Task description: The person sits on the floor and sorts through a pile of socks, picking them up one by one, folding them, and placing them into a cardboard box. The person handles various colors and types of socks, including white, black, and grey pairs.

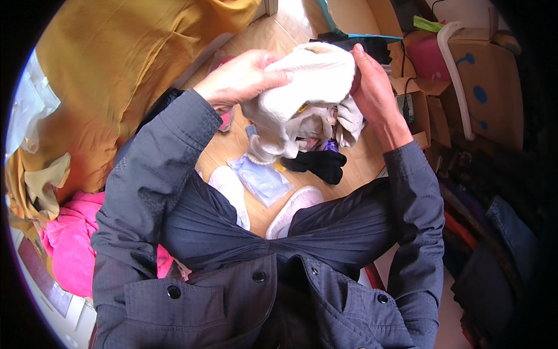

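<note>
My left hand (250, 78) pinches the left edge of a white soft cloth garment (311, 74) between thumb and fingers. On its other side, my right hand (375, 85) grips the garment's right edge with the thumb up and the fingers mostly hidden. The cloth is raised above the floor, bunched, with folds drooping towards my feet. Beneath it lie crumpled pale grey cloths (348, 120) and a black cloth piece (320, 164), perhaps socks. A clear plastic bag (261, 176) with something pale blue inside lies between my two slippers.
The wood-look floor (362, 152) carries this pile. Open cardboard boxes (416, 111) and a carton with blue marks (492, 91) stand to the right, with a black cable. A mustard fabric cover (109, 78) fills the left, and pink cloth (72, 244) lies below it.
</note>
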{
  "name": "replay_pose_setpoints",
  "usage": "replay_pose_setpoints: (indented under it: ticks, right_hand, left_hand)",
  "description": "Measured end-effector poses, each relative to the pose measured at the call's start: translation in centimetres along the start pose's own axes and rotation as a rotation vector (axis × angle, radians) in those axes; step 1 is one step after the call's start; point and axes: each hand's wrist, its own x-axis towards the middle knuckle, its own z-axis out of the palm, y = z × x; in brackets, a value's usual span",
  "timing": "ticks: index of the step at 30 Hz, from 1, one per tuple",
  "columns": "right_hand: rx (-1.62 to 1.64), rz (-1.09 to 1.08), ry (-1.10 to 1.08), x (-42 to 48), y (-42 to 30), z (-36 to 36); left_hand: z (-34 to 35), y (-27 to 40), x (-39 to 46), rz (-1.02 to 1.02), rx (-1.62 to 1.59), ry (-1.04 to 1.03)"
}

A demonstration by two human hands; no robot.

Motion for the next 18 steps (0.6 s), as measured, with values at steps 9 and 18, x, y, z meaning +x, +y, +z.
replay_pose_setpoints:
  ticks: [9, 18]
  right_hand:
    - [0.078, 0.144, -0.307, -0.5, -0.2, 1.1]
    - [0.212, 0.215, -0.569, -1.5, 0.1, 1.2]
  left_hand:
    - [1.2, 1.4, -0.6, 0.13, -0.027, 0.0]
    - [1.2, 2.2, -0.8, 0.221, -0.092, -0.083]
